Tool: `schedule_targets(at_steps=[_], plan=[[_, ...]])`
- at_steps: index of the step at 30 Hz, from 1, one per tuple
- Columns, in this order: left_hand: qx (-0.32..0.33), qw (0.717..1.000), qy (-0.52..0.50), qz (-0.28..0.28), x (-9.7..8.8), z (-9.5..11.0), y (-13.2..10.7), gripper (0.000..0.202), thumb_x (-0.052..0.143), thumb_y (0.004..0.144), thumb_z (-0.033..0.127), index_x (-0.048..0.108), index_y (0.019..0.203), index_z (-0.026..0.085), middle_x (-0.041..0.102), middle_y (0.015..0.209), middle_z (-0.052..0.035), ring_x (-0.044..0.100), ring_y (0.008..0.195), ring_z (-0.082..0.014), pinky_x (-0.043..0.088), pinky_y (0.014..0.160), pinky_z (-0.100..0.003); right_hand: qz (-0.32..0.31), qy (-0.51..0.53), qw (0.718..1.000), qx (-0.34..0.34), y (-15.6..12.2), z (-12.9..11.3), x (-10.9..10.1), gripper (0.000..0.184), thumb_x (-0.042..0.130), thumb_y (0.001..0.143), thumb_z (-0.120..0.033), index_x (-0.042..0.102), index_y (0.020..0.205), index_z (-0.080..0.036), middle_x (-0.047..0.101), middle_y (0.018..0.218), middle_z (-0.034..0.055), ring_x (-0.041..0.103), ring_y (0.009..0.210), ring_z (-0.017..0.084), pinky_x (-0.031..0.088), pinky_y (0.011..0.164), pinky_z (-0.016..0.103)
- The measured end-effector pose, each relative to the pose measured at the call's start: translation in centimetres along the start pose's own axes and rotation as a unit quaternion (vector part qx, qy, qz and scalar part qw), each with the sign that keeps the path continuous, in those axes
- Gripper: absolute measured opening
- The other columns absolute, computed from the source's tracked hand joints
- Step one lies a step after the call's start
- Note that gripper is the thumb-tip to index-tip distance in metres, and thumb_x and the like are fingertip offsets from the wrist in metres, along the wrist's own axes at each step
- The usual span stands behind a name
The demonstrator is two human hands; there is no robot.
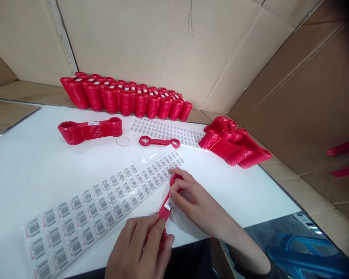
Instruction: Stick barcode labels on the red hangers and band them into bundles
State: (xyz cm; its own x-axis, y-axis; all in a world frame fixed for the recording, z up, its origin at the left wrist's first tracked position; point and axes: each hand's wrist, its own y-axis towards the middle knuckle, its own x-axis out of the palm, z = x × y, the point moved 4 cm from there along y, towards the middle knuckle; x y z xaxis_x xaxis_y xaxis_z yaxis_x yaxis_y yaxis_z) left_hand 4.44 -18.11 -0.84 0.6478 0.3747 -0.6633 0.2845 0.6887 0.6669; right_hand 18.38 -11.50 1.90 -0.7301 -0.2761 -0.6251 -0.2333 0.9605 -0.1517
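Observation:
A flat red plastic piece with a ring at each end lies near the table's front edge, slanting away from me. A white barcode label sits on its bar. My left hand is closed over the near ring, partly hiding it. My right hand pinches the piece by the far ring, one finger reaching over the edge of the label sheet. That long sheet of barcode labels lies beside the piece on the left, with some labels gone from its far row.
Stacked red pieces line the back cardboard wall. Another stack stands at left, near a rubber band. A single red piece lies before a second label sheet. More bundles rest at right.

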Motion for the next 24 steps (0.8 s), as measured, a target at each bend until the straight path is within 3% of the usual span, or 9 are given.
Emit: schedule_targets(at_steps=[11,24], plan=[[-0.007,1.000,0.004,0.002,-0.11,0.25,0.03,0.021,0.061,0.076,0.012,0.061,0.097,0.012,0.060,0.090,-0.0065,0.053,0.078,-0.0145,0.048,0.065,-0.027,-0.005,-0.010,1.000,0.007,-0.35,-0.05,-0.03,0.015,0.049,0.083,-0.021,0.054,0.070,-0.019,0.049,0.124,0.0068,0.027,0.132,0.021,0.030,0.106,0.042],[-0.008,1.000,0.001,0.004,0.13,0.05,-0.07,0.020,0.061,0.076,0.012,0.061,0.097,0.013,0.061,0.088,-0.0054,0.053,0.076,-0.0143,0.046,0.062,-0.027,0.006,-0.022,1.000,-0.015,-0.34,0.20,0.19,0.015,0.049,0.084,-0.023,0.055,0.070,-0.019,0.047,0.127,0.0075,0.028,0.132,0.023,0.031,0.106,0.047]])
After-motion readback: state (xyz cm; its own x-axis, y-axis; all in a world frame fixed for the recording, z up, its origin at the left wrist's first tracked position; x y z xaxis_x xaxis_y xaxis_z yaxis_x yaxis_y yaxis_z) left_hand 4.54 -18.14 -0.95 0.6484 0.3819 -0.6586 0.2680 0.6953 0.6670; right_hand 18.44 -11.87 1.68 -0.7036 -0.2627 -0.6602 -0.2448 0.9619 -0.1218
